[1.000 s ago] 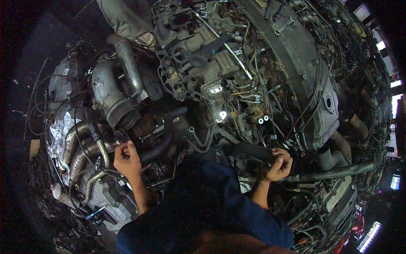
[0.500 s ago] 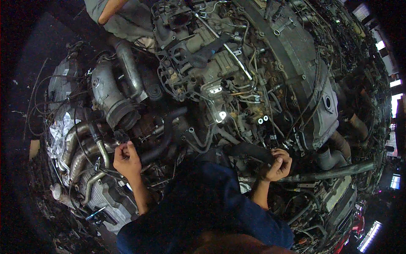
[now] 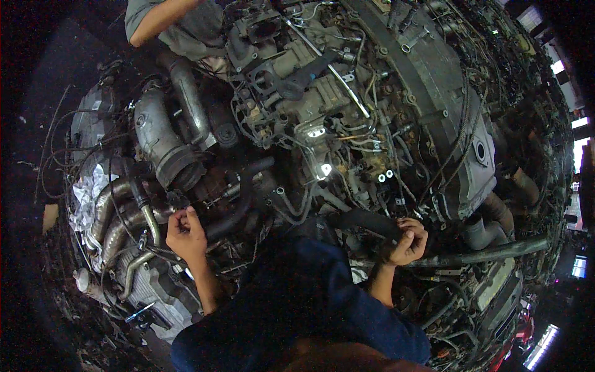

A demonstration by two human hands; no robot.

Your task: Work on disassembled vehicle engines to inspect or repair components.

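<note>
My left hand (image 3: 187, 234) is closed with its fingertips pinched at a small dark piece (image 3: 178, 199), which I cannot make out, beside the curved steel pipes (image 3: 121, 232) and below the open end of a large metal duct (image 3: 155, 133). My right hand (image 3: 407, 243) is curled closed at the right end of a thick black hose (image 3: 365, 221); what its fingers grip is hidden. Between and above my hands sits a grimy engine (image 3: 322, 93) full of thin lines and fittings, with a long shiny bar (image 3: 347, 87) lying across it.
Another person's bare arm and grey clothing (image 3: 158, 25) are at the top left. Looped cables, crumpled foil (image 3: 90, 186) and a pen-like tool (image 3: 136, 313) lie at the left. A long pipe (image 3: 496, 253) crosses at the right, with more dismantled engines packed around the rim.
The other person's arm has come into view at the top left and swung down and leftward. My two hands have not visibly moved.
</note>
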